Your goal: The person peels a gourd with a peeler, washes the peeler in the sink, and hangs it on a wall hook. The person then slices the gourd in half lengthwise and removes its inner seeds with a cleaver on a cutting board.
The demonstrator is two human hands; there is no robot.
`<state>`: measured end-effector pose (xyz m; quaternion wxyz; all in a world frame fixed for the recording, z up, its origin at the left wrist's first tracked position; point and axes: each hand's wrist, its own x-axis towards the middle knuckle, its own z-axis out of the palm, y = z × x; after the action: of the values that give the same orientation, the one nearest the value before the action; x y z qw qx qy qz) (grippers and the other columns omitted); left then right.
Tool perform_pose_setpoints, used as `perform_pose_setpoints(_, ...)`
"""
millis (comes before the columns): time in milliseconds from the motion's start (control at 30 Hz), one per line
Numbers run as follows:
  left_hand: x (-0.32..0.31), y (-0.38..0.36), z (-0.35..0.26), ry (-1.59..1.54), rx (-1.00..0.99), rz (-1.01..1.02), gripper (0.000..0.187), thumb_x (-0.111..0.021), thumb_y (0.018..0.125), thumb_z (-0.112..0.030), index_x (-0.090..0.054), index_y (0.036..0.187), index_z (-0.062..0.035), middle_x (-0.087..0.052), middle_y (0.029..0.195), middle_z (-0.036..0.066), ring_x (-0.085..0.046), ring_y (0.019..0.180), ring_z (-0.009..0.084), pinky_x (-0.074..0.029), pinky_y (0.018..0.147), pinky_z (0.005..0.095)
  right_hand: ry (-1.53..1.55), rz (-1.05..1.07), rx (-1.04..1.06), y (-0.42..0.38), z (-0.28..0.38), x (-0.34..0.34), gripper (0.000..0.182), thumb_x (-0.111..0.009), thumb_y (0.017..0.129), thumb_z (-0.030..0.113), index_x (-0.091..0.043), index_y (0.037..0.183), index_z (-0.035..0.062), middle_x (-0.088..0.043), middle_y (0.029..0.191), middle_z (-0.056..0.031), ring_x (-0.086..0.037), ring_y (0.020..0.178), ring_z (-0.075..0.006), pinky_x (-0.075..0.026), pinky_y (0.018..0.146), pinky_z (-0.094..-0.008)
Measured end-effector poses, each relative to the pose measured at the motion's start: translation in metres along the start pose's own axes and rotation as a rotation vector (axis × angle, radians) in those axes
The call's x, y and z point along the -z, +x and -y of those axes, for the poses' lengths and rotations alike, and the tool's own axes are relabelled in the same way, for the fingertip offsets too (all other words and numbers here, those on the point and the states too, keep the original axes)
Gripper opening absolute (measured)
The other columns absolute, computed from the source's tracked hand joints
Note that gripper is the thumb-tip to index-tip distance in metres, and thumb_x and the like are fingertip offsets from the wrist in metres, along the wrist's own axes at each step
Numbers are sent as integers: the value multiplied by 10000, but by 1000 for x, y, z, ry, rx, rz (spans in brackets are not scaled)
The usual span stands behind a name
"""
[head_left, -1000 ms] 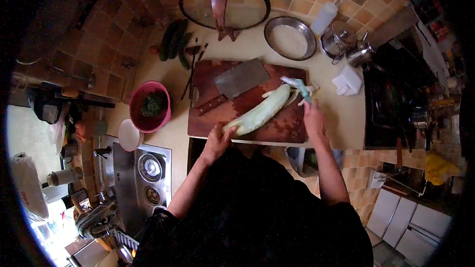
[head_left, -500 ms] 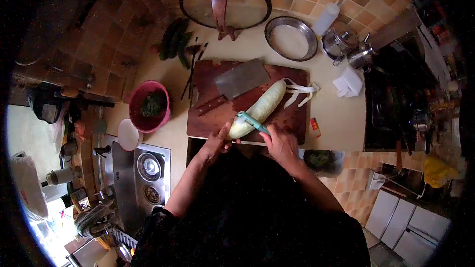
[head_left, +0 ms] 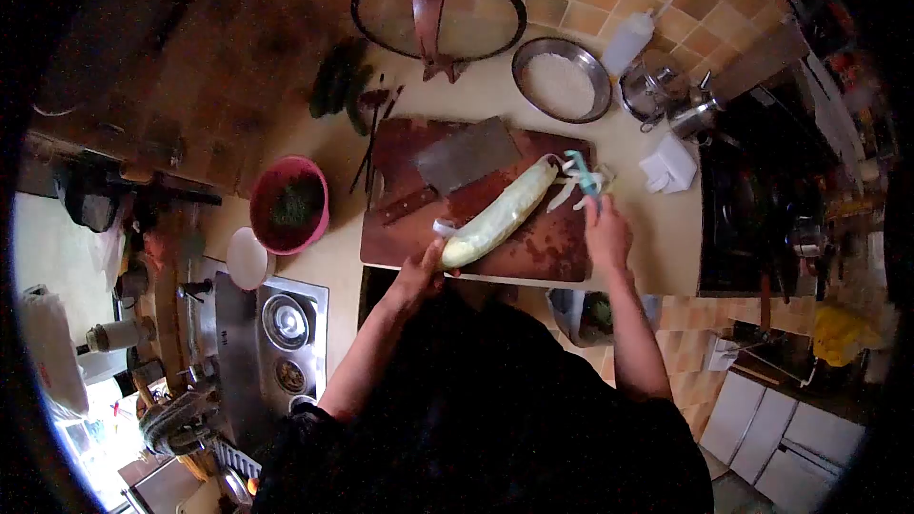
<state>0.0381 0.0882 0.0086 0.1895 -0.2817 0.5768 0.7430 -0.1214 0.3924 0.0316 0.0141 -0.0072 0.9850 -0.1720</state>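
My left hand (head_left: 419,271) is closed round the near end of a long, pale green vegetable (head_left: 506,214), which slants away to the right over a wooden cutting board (head_left: 543,257). In my right hand (head_left: 609,233) is a teal peeler (head_left: 583,174), its head just past the vegetable's far end and over a few pale peel strips (head_left: 562,196). A small whitish piece (head_left: 444,227) shows beside my left fingers. Behind the vegetable, a cleaver (head_left: 466,154) lies flat on the board, handle toward the left.
Left of the board stand a pink bowl of greens (head_left: 319,195) and a white round lid or plate (head_left: 249,259). Dark green vegetables (head_left: 335,86), a glass lid (head_left: 476,14), a metal bowl of white grains (head_left: 596,105) and a squeeze bottle (head_left: 628,42) line the back. A stove (head_left: 752,181) is at right.
My right hand has carried the peeler from near my left hand, along the vegetable, to beyond its far end. My left hand keeps its hold. The whitish piece now shows near my left fingers.
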Motion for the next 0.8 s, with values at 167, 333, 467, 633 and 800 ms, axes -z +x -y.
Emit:
perform_pose_setpoints(167, -8, -11, -16, 175, -54, -57, 513, -489, 1031, -500, -645, 1198, -40, -600, 755, -3, -422, 559, 63, -337, 492, 244, 197, 289, 405, -87, 70, 11, 290, -548, 1012, 370, -528, 981, 83, -646, 692, -162, -634, 594, -399, -465, 523, -521)
perform_pose_setpoints(333, 4, 4, 2, 290, -114, -84, 515, -499, 1031, -485, -635, 1225, -28, -567, 732, -12, -438, 568, 72, -351, 511, 245, 1, 180, 410, -54, 30, -34, 284, -518, 1023, 394, -534, 1008, 110, -644, 638, -188, -660, 592, -401, -481, 503, -544)
perform_pose_setpoints(467, 0, -7, -5, 265, -139, -32, 512, -469, 1042, -487, -635, 1222, -37, -624, 768, 11, -444, 567, 76, -363, 512, 241, -108, -134, 156, 22, -43, -53, 395, -459, 1036, 444, -583, 1132, 81, -670, 681, -186, -667, 634, -421, -505, 551, -524)
perform_pose_setpoints(633, 0, -2, -2, 117, -74, 72, 531, -404, 1054, -528, -595, 1260, -78, -637, 773, 15, -396, 521, 70, -319, 470, 221, -39, -53, 43, 3, -23, -7, 409, -420, 1046, 455, -561, 1143, 84, -681, 763, -210, -662, 723, -444, -495, 633, -539)
perform_pose_setpoints(800, 0, -6, 6, -430, 247, 230, 484, -398, 1052, -538, -528, 1236, -110, -599, 778, 11, -335, 481, 48, -240, 414, 191, 371, 278, 171, -84, 60, 3, 285, -551, 1013, 364, -543, 1025, 80, -648, 761, -201, -629, 717, -442, -465, 592, -526)
